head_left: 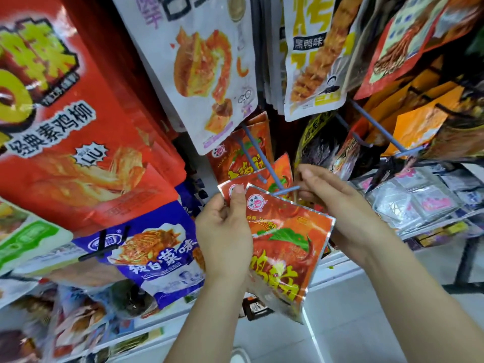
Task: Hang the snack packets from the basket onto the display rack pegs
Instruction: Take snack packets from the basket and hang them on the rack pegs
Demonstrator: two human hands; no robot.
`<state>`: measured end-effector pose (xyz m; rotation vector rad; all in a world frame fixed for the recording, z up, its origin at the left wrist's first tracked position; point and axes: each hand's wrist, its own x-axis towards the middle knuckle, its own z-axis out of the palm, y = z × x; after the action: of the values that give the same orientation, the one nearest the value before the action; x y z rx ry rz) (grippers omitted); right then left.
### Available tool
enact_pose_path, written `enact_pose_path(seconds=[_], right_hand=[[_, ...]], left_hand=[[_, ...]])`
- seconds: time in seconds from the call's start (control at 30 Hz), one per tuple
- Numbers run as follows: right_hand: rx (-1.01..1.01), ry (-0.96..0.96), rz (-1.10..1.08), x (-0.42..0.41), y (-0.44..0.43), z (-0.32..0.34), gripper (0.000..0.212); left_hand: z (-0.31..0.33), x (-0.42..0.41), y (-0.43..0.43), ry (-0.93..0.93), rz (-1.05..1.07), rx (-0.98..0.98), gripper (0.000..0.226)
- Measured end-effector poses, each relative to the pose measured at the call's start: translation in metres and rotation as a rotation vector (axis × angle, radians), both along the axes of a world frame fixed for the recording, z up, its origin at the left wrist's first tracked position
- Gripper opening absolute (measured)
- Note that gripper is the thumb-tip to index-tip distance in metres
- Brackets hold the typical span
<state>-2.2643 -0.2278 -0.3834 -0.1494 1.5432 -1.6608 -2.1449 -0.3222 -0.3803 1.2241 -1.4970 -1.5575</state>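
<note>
Your left hand (225, 231) pinches rear packet (228, 185) under thumb. Front packet (285, 247) between both sets of fingers: orange-red foil, silver edges, round red-white logo, green leaf, big yellow characters. Your right hand (337, 205) pinches its top edge beside tip of grey peg (258, 163). Same packets on peg above fingers, count unclear. Red pack (78, 132) left of fingers reads "经典素鸡柳", "LIU".

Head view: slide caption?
Left hand pinches orange snack packets; right hand holds the front packet at a grey peg tip.

A pale floor (353, 326) lies below a white shelf edge (337, 260) and a black metal frame (468, 258).
</note>
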Motion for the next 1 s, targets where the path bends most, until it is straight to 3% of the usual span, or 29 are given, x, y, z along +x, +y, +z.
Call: enact_pose_path(seconds=[0.1,0.17,0.27,0.33,0.4,0.53,0.6,0.83,1.0], right_hand=[[0.023,-0.022,0.081,0.005,0.02,0.0,0.055],[-0.028,-0.065,0.179,0.015,0.031,-0.002,0.065],[-0.119,-0.107,0.088,0.033,0.032,-0.003,0.037],[-0.158,-0.189,-0.011,0.041,0.026,-0.002,0.028],[-0.183,-0.245,-0.042,0.043,0.022,0.001,0.025],[-0.161,-0.203,-0.009,0.039,0.018,0.007,0.029],[-0.165,-0.153,0.031,0.036,0.015,0.008,0.028],[-0.14,0.04,0.045,0.024,0.0,0.005,0.015],[-0.063,0.126,0.015,0.016,-0.008,0.005,0.022]], left_hand=[[-0.004,-0.005,-0.002,-0.004,0.021,-0.006,0.025],[-0.006,-0.008,-0.004,-0.01,0.046,-0.014,0.021],[-0.005,-0.009,-0.005,0.001,0.053,-0.041,0.013],[0.0,-0.006,-0.001,-0.007,0.06,-0.049,0.036],[0.005,0.002,0.005,0.018,0.043,-0.071,0.051],[0.017,0.02,0.018,0.066,-0.064,0.009,0.016],[0.018,0.027,0.017,0.07,-0.108,0.01,0.01],[0.028,0.015,0.0,0.032,-0.22,0.001,0.012],[0.022,-0.003,-0.012,-0.009,-0.166,-0.027,0.022]])
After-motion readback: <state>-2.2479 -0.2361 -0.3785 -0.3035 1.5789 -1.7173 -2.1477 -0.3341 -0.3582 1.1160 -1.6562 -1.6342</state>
